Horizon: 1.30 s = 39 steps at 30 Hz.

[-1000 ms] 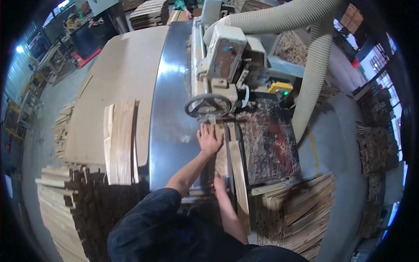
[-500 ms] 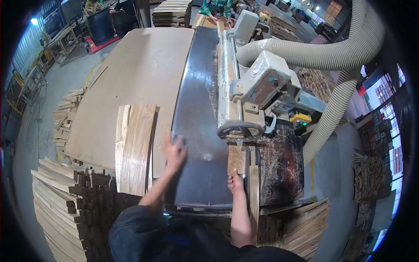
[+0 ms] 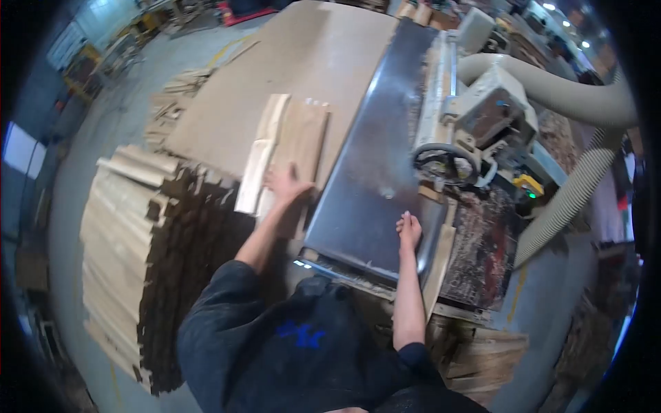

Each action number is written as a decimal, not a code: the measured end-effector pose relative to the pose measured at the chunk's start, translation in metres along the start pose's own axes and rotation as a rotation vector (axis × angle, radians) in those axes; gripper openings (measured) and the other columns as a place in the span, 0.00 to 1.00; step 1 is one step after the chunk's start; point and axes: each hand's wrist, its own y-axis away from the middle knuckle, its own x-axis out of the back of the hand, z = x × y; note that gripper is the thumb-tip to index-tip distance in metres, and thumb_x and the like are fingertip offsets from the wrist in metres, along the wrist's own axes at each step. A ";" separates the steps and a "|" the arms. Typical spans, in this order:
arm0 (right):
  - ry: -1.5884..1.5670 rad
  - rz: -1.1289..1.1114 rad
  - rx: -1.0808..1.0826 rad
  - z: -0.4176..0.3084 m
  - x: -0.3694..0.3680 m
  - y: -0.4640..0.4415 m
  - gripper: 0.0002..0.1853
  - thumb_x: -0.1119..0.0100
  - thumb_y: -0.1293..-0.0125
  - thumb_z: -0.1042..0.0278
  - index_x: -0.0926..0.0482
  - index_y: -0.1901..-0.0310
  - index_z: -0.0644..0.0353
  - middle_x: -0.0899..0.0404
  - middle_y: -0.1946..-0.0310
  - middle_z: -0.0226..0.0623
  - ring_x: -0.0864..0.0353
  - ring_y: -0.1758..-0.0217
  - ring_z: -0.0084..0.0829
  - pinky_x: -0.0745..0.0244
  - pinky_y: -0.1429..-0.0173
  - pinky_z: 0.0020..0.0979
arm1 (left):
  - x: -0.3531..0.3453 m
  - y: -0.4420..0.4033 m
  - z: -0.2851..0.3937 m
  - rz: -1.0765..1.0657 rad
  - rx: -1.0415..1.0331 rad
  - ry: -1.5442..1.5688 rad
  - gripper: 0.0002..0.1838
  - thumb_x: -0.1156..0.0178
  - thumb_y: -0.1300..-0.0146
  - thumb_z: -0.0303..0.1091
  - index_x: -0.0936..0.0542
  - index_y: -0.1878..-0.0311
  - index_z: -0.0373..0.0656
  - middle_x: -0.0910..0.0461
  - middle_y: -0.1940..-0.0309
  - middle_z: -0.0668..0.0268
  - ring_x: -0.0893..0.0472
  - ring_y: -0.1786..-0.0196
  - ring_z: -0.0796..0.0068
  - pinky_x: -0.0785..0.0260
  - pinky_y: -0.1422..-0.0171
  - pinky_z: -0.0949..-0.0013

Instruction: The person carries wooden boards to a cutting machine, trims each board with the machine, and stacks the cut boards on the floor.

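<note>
My left hand [image 3: 288, 184] lies over the lower part of several wooden boards [image 3: 297, 138] stacked on the tan panel, its fingers and thumb spread. My right hand [image 3: 408, 230] hovers over the dark metal machine table [image 3: 365, 206] with curled fingers and nothing visible in them. Just ahead of it, the near end of a short wooden board [image 3: 432, 193] shows under the machine's handwheel [image 3: 446, 165]; the rest of that board is hidden by the machine.
A tan panel [image 3: 317, 55] adjoins the metal table. Tall stacks of boards [image 3: 124, 234] stand at left, with more boards [image 3: 485, 365] below the machine at right. A wooden strip [image 3: 441, 258] edges the table. A ribbed hose [image 3: 571, 199] runs down on the right.
The view has turned left and down. My right hand has let go of the short board, which has moved farther under the machine. My left hand has reached onto the stacked boards.
</note>
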 end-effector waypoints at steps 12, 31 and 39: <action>-0.451 -0.310 -0.183 0.030 0.035 0.219 0.33 0.43 0.29 0.68 0.44 0.25 0.55 0.24 0.41 0.31 0.21 0.53 0.21 0.23 0.62 0.24 | -0.062 0.163 0.004 -0.658 -0.074 1.403 0.21 0.44 0.34 0.43 0.24 0.42 0.42 0.18 0.54 0.65 0.18 0.50 0.68 0.26 0.47 0.63; -0.137 0.166 -0.411 0.077 0.087 0.230 0.32 0.57 0.26 0.38 0.21 0.67 0.65 0.17 0.76 0.38 0.17 0.77 0.28 0.30 0.76 0.25 | -0.156 0.258 0.146 0.131 -0.751 0.224 0.44 0.40 0.39 0.52 0.42 0.30 0.26 0.45 0.27 0.41 0.49 0.23 0.46 0.56 0.23 0.44; -0.145 0.060 -0.635 0.043 0.076 0.112 0.29 0.62 0.22 0.45 0.21 0.70 0.61 0.23 0.81 0.32 0.30 0.85 0.22 0.43 0.85 0.23 | -0.157 0.178 0.222 0.177 -0.707 0.333 0.42 0.38 0.41 0.53 0.36 0.34 0.27 0.40 0.29 0.43 0.43 0.24 0.49 0.52 0.25 0.44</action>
